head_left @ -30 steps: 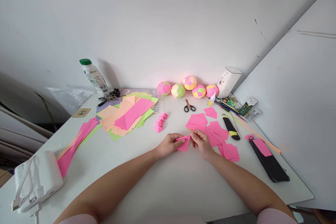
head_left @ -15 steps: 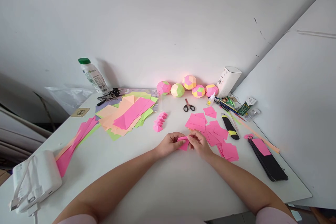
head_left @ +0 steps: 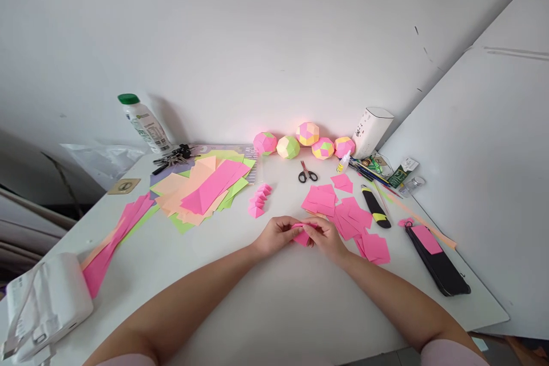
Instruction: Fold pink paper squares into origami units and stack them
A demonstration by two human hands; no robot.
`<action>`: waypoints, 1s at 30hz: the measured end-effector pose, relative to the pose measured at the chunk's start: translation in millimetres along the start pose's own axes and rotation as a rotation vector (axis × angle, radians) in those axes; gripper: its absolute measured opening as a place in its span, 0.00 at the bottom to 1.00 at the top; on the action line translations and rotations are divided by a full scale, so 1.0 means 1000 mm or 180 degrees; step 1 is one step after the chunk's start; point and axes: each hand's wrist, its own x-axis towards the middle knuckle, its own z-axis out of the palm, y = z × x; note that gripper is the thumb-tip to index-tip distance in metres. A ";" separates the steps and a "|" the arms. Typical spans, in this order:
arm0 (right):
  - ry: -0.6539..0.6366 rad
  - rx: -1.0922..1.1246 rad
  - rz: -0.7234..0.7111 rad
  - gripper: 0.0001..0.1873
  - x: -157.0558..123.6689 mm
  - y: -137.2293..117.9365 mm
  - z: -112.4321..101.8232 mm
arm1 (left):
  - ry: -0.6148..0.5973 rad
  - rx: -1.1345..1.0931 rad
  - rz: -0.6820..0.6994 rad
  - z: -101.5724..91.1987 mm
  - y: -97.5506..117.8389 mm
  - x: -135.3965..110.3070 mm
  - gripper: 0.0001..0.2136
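Between both hands is a small piece of pink paper point(head_left: 302, 237), held just above the white table point(head_left: 274, 303). My left hand point(head_left: 278, 235) pinches its left side, thumb on top. On the right side, my right hand point(head_left: 326, 237) grips it with thumb and fingers closed; some fingertips are hidden behind the paper. Loose pink paper squares point(head_left: 349, 217) lie just beyond and beside my right hand. A short row of folded pink paper pieces point(head_left: 258, 201) sits past my left hand. Black-handled scissors point(head_left: 307, 174) rest farther back.
Several faceted paper balls point(head_left: 287, 147) stand along the wall. Coloured sheets point(head_left: 206, 183) cover the left, near a green-capped bottle point(head_left: 146, 124) and a white power bank point(head_left: 51, 297). At right are a cutter point(head_left: 376, 207), a glue bottle point(head_left: 343, 162) and a black pouch point(head_left: 437, 266).
My right hand has shifted left and closed in toward my left hand, its thumb now over the pink paper. The view has turned slightly to the right.
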 end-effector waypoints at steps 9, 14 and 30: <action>0.0030 0.0065 0.0053 0.13 0.001 0.000 0.001 | 0.0161 -0.0428 0.0050 -0.003 -0.011 0.004 0.10; 0.0046 0.0057 0.0103 0.14 0.000 -0.003 0.002 | 0.0202 -0.0451 0.0034 -0.002 -0.010 0.005 0.10; 0.0001 0.0005 0.0256 0.15 -0.002 -0.003 0.001 | 0.0396 0.0162 -0.0093 -0.002 -0.010 0.000 0.10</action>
